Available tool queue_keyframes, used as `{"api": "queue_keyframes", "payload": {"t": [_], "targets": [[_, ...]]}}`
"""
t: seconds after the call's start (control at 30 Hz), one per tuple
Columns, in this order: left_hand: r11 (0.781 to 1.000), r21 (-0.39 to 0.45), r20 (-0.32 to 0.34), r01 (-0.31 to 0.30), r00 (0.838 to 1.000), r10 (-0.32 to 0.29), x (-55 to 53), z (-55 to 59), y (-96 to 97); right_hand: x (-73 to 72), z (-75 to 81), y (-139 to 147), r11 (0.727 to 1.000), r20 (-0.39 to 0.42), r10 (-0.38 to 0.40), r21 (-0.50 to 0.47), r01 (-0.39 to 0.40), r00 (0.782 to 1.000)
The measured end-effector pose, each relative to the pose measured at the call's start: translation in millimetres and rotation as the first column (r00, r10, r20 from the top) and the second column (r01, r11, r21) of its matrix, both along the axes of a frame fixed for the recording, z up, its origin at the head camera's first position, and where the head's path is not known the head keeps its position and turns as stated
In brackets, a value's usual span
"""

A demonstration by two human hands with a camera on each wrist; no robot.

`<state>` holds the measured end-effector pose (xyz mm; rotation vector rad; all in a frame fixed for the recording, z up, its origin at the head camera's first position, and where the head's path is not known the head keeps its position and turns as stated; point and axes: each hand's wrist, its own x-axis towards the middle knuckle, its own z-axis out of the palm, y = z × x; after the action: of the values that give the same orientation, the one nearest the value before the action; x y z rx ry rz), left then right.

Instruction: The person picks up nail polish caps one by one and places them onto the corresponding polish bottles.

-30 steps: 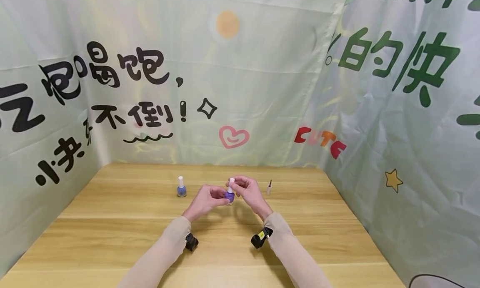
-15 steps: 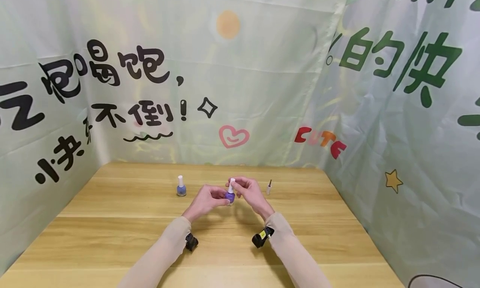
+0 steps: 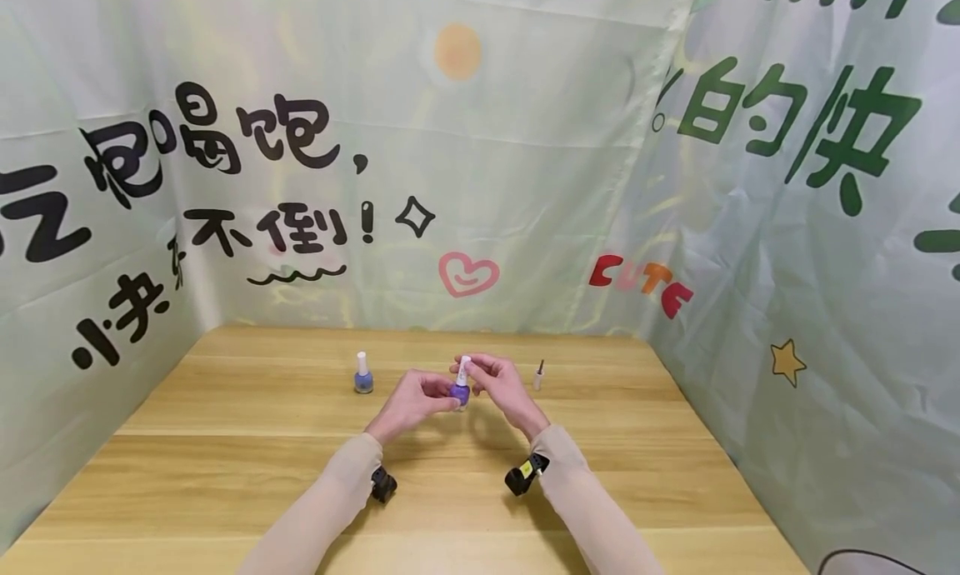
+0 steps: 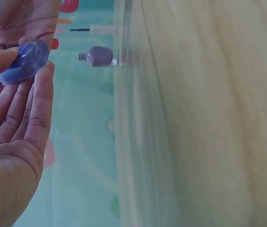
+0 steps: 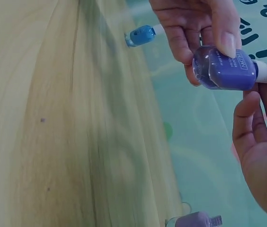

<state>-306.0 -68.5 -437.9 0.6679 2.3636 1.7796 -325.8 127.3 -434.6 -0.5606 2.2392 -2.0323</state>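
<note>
In the head view, my left hand (image 3: 414, 400) holds a purple nail polish bottle (image 3: 460, 394) above the table, its thumb pressed on the label in the right wrist view. The bottle tilts slightly to the right. My right hand (image 3: 504, 392) pinches the white cap (image 3: 463, 370), which sits on the bottle's neck. A blue nail polish bottle (image 3: 363, 382) with a white cap stands to the left. On the right, a white cap with a brush (image 3: 538, 378) stands brush up. An uncapped mauve nail polish bottle (image 4: 100, 56) shows in the left wrist view; my right hand hides it in the head view.
All this is on a wooden table (image 3: 247, 467). Printed fabric curtains (image 3: 525, 183) close off its back and both sides. A small black wrist camera (image 3: 383, 482) is strapped to the left wrist, another black camera (image 3: 521, 477) to the right.
Both hands stay nearly in place around the purple bottle. The white cap appears slightly turned, with faint print showing on it. The other bottle and the brush cap have not moved.
</note>
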Motion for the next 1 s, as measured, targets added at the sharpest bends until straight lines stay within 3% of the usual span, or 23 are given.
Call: {"api": "queue_keyframes", "payload": {"t": [0.23,0.37,0.63,0.87,1.0], "targets": [[1.000,0.014,0.003,-0.017,1.000,0.017,-14.2,-19.5,1.8,9.8,13.5,0,0.999,-0.004,-0.030,-0.016,0.029,1.000],[1.000,0.023,-0.014,-0.010,1.000,0.011,-15.6,-21.7,2.3,5.4,7.9,1,0.999,-0.004,-0.020,-0.026,0.020,1.000],[1.000,0.027,-0.015,-0.014,1.000,0.015,-16.2,-20.7,0.9,-2.9,-0.1,3,0.997,-0.010,0.076,0.000,-0.076,0.997],[1.000,0.019,-0.031,-0.009,0.999,0.010,-16.0,-23.3,2.4,-4.2,0.0,2,0.999,0.024,-0.047,0.002,0.047,0.999],[1.000,0.024,-0.038,-0.014,0.999,0.015,-13.4,-24.7,2.0,-5.2,-2.4,1,0.998,0.020,-0.063,0.009,0.063,0.998]]}}
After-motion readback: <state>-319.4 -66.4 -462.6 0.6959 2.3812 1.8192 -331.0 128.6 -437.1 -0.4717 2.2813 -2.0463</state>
